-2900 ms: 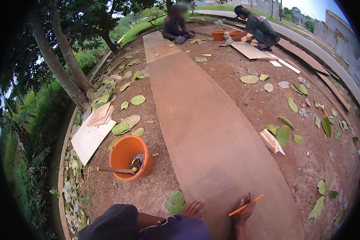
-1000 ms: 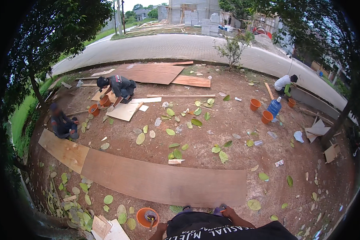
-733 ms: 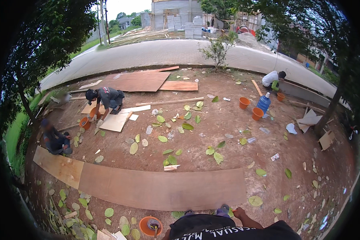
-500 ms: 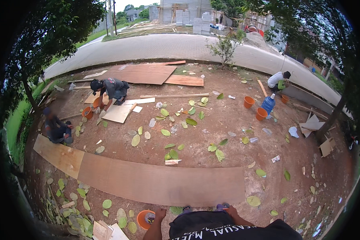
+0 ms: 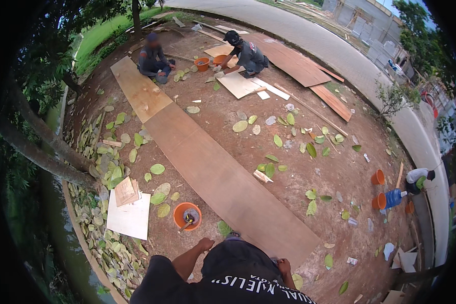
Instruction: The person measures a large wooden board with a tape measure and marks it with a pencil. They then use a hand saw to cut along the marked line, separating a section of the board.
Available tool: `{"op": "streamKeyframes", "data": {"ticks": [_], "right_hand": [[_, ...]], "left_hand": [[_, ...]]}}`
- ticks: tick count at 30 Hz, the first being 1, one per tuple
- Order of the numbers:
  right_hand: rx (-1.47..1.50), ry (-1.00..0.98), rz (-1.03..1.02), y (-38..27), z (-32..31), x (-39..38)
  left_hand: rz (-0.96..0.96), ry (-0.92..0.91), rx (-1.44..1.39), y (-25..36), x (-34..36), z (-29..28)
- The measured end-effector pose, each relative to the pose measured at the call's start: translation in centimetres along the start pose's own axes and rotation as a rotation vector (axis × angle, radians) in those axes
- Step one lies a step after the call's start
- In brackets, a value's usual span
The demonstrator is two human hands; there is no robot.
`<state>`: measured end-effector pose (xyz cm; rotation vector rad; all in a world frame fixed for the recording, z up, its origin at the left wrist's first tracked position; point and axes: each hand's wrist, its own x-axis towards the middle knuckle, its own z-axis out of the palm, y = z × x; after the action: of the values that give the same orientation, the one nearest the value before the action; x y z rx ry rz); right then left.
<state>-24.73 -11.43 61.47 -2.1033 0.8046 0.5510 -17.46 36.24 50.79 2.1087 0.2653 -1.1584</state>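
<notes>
My left hand (image 5: 206, 244) hangs loosely closed beside my black clothing, with nothing visible in it, just below an orange bucket (image 5: 179, 219) that holds tools and a wooden handle. My right hand (image 5: 283, 264) is closed near the board's near end; what it holds is too small to make out. A long strip of brown plywood (image 5: 223, 177) lies on the ground beyond my feet, with a lighter piece (image 5: 142, 96) at its far end.
Two workers (image 5: 154, 61) (image 5: 245, 58) are low on the ground ahead; a third (image 5: 418, 180) is by buckets and a blue bottle (image 5: 393, 198) at right. Boards (image 5: 294, 61) border the road. Tree trunks (image 5: 50, 157) and a water channel line the left; white scrap sheets (image 5: 126, 218) lie near me.
The view has swung left, so the plywood now runs diagonally away from me. Earlier I was bent over it with a pencil in my right hand; now I stand upright, arms lowered.
</notes>
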Motion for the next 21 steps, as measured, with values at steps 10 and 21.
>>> {"op": "streamKeyframes", "data": {"ticks": [10, 21], "right_hand": [[-0.095, -0.049, -0.018, 7.7, -0.2, 4.5], [0.232, -0.012, 0.141, 3.8, -3.2, 5.2]], "left_hand": [[-0.088, -0.507, -0.878, 5.7, -11.7, 3.9], [-0.050, -0.550, -1.134, 10.5, -13.5, 1.7]]}}
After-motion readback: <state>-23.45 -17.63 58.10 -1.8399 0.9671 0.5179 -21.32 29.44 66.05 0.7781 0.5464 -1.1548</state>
